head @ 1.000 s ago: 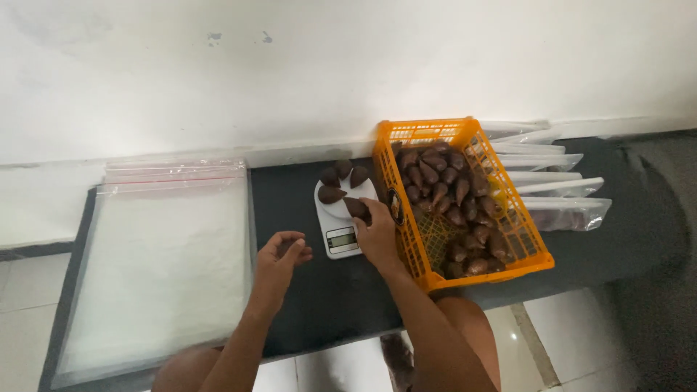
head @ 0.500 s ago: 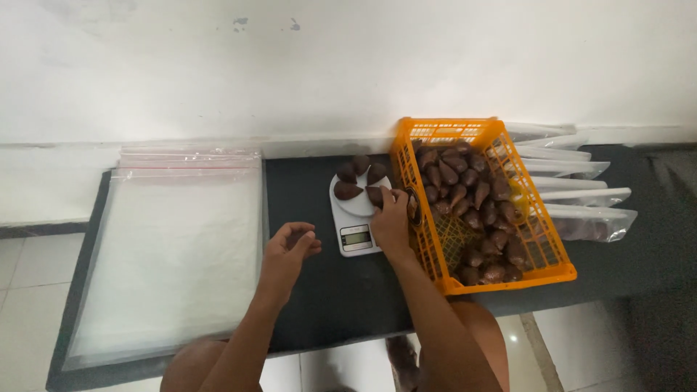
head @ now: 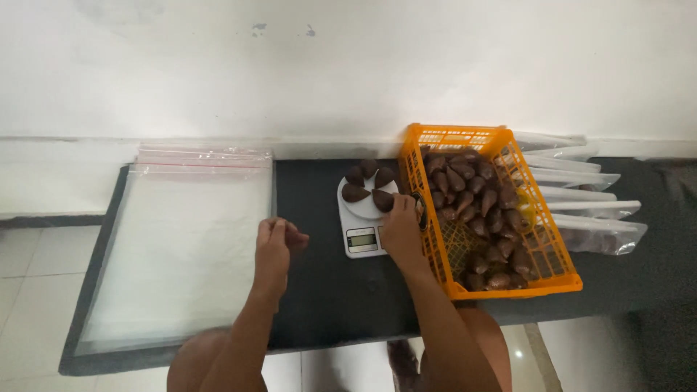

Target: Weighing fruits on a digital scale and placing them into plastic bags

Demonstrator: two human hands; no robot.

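- A dark table top (head: 327, 290) is set against a white wall.
- Brown fruits (head: 369, 185) are piled on the white kitchen scale (head: 363, 218); one is pinched at the platform's edge by the right hand (head: 399, 225).
- The left hand (head: 274, 243) is held loosely curled and empty above the table, beside the clear bags (head: 181, 254).
- The orange crate (head: 501, 210) stands just right of the scale.
- Fruit is best set centrally, so that none rolls off.
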